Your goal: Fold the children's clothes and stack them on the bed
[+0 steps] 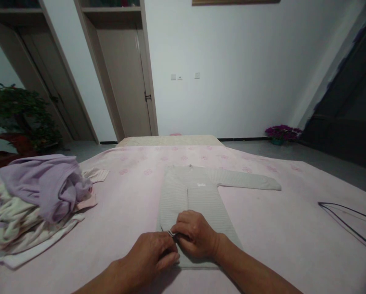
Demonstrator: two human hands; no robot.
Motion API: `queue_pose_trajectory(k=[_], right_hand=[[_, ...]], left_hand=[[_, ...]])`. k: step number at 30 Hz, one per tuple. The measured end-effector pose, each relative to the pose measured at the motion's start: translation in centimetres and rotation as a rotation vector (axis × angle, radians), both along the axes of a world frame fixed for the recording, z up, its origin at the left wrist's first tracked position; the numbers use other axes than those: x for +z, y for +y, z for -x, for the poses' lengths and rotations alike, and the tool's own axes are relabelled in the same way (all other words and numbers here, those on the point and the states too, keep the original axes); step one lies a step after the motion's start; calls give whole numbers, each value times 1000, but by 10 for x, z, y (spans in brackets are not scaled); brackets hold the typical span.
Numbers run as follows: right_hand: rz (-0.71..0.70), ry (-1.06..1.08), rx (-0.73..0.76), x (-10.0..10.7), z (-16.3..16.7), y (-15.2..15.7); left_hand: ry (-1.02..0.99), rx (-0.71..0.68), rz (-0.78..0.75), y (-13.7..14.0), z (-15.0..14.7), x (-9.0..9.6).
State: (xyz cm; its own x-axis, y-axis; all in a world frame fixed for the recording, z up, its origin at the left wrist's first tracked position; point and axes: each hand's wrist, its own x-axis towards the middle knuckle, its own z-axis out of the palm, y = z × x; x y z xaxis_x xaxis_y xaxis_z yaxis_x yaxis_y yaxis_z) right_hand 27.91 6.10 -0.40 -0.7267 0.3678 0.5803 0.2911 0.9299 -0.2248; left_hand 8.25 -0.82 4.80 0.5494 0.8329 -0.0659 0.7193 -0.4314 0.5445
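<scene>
A pale grey-green striped long-sleeved shirt (pixel 206 204) lies flat in front of me, its right-hand sleeve (pixel 250 179) stretched out to the side. The left-hand sleeve (pixel 173 200) is folded down over the body, its cuff end under my fingers. My left hand (pixel 157 251) is closed at the shirt's lower left edge, pinching the cloth by the cuff. Right beside it, my right hand (pixel 195 234) has its fingers curled on the same cuff, over the lower front. Both hands partly hide the cuff and hem.
The shirt rests on a pink flowered bedspread (pixel 124 212). A heap of clothes with a lilac garment (pixel 48 179) on top lies at the left. A black looped cord (pixel 345 222) is at the right. Beyond are a door (pixel 121 77), a leafy plant (pixel 17 110) and purple flowers (pixel 282 132).
</scene>
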Motion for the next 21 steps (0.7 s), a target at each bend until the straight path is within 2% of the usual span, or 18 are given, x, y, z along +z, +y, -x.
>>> queue_pose_trajectory(k=[6, 9, 12, 15, 18, 21], right_hand=[[-85, -112, 11, 1, -1, -1], [-88, -99, 7, 4, 1, -2], [-82, -85, 7, 4, 2, -2], [-81, -89, 6, 4, 2, -2], [-76, -92, 16, 4, 3, -2], [-76, -109, 42, 2, 3, -1]], left_hand=[[-197, 216, -168, 17, 12, -12], [-298, 302, -240, 43, 20, -15], [-316, 352, -344, 83, 27, -27], [-223, 348, -440, 130, 29, -46], [-21, 262, -517, 174, 23, -60], [176, 239, -504, 211, 14, -67]])
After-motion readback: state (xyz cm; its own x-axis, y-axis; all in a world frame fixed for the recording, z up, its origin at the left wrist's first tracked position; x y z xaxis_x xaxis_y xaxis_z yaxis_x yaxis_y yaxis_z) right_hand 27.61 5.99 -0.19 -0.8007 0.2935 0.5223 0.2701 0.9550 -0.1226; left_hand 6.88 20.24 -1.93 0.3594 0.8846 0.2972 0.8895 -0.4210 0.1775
